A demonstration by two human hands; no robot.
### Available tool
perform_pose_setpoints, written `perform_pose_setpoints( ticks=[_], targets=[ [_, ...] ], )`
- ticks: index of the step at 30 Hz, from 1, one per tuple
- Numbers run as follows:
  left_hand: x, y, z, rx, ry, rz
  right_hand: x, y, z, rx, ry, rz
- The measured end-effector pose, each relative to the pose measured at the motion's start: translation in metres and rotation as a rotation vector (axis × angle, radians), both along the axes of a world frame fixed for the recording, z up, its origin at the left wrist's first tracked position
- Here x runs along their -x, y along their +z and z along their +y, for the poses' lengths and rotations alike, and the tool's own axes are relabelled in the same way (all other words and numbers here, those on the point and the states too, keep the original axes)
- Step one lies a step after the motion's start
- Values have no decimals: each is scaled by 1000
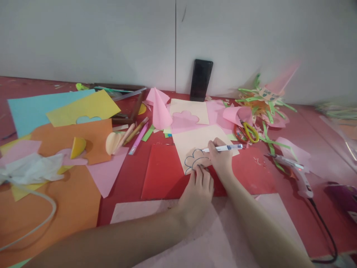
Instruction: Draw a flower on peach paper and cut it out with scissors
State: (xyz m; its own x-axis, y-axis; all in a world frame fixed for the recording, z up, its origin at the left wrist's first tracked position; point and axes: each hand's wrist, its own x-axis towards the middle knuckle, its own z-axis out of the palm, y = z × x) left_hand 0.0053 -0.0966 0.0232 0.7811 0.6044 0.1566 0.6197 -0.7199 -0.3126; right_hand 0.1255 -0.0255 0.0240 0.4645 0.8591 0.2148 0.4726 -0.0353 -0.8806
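My right hand (pixel 220 158) grips a white marker with a blue cap end (pixel 223 148), its tip on a cream paper sheet (pixel 195 143). A blue scalloped outline (pixel 192 160) is drawn on that sheet around a small paper template. My left hand (pixel 196 191) rests beside it, fingers pressed down on the template and the sheet's near edge. A red sheet (pixel 164 173) lies under the cream one.
Coloured paper sheets (pixel 69 149) cover the left. Pencils (pixel 134 134), a pink cone (pixel 160 109), yellow-handled scissors (pixel 248 132), green paper strips (pixel 264 111), a glue gun (pixel 298 176) with cord and a black phone (pixel 201 80) leaning on the wall surround the work.
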Motion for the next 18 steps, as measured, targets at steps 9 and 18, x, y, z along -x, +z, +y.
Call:
perform_pose_setpoints(
  ticks=[9, 18],
  targets=[
    [1, -3, -1, 3, 2, -23, 0, 5, -1, -26, -31, -4],
    [0, 1, 0, -12, -5, -9, -2, -4, -1, -53, 0, -58]
  ],
)
